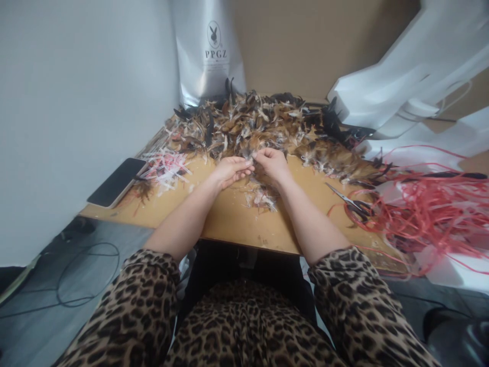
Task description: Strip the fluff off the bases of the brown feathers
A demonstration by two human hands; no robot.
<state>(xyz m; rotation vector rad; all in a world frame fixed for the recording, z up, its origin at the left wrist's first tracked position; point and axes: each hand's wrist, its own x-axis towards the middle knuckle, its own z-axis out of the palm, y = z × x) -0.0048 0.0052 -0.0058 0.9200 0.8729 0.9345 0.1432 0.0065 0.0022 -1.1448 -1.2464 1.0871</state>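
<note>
Left hand (pixel 232 172) and right hand (pixel 272 163) both closed in fingertip pinches, nearly meeting over table (pixel 229 214), probably for fine control, any held bit too small to tell, with feathers (pixel 263 120) heaped just beyond and scissors (pixel 355 204) beside red strips (pixel 439 214) at right, seemingly for easy reach.

The one view looks from the wearer's head, forward and down — over the shirt (pixel 244 326) at bottom centre, across the table (pixel 237 219), to the bag (pixel 212 76) at upper centre — with the feathers (pixel 252 122) at close range.
</note>
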